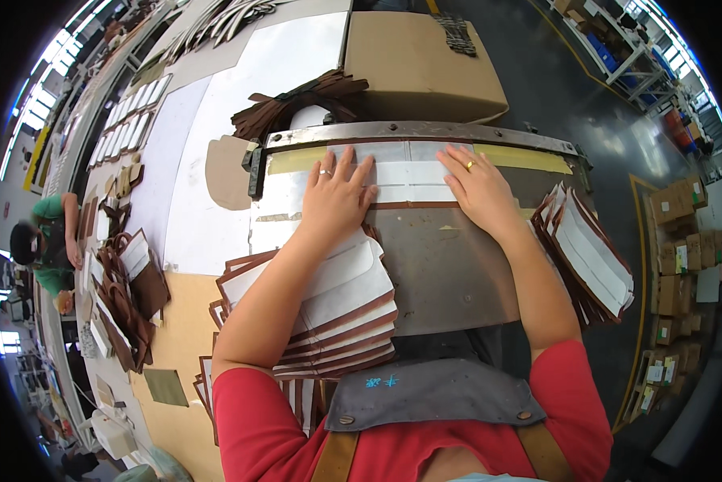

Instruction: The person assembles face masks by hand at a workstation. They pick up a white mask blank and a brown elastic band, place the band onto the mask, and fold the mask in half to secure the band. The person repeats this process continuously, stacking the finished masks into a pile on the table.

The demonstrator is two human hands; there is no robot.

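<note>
My left hand (335,197) lies with its fingers spread on the left part of a white-backed brown panel (411,171), which looks like leather. On the panel's right part, my right hand (480,193) rests with its fingers stretched out. The panel lies flat on a grey metal plate (449,277), its far side close to a long metal bar (425,131) with bolts. Yellow tape strips (526,157) run along the plate near the bar. Neither hand grips anything.
Fanned white-and-brown panels (341,309) lie under my left forearm. Another bundle of panels (587,249) stands right of the plate. Beyond the bar are brown strips (297,103) and a large cardboard box (425,68). A person (52,241) works at the far left.
</note>
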